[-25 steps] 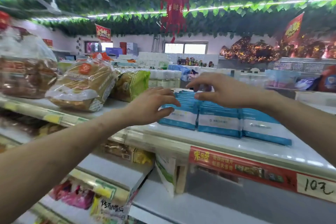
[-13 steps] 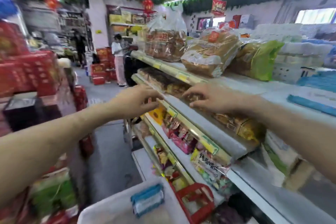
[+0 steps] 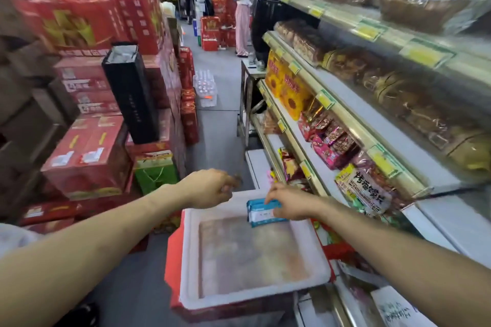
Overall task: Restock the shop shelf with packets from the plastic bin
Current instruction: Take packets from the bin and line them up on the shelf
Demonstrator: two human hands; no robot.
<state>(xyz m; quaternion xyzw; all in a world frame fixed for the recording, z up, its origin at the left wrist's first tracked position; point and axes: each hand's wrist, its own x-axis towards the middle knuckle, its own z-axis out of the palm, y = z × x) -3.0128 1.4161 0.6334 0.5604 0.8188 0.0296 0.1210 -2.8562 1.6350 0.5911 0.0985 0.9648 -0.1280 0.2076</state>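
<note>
A white translucent plastic bin (image 3: pixel 188 260) stands low in the aisle in front of me, on something red. One blue and white packet (image 3: pixel 259 214) lies in the bin's far right corner. My right hand (image 3: pixel 288 204) reaches down onto that packet, with its fingers over the top edge and its thumb at the side. My left hand (image 3: pixel 210 188) hovers above the bin's far left rim, fingers loosely curled and holding nothing. The rest of the bin's floor looks bare.
The shop shelf (image 3: pixel 372 138) runs along the right, its tiers holding snack bags and bread. Stacked red cartons (image 3: pixel 87 156) and a black box (image 3: pixel 130 93) line the left. The grey aisle floor runs ahead, where two people (image 3: pixel 243 8) stand.
My view has swung from the top shelf's blue packets, left and down to the bin. Both hands have dropped from the shelf to the bin, the right one reaching the packet.
</note>
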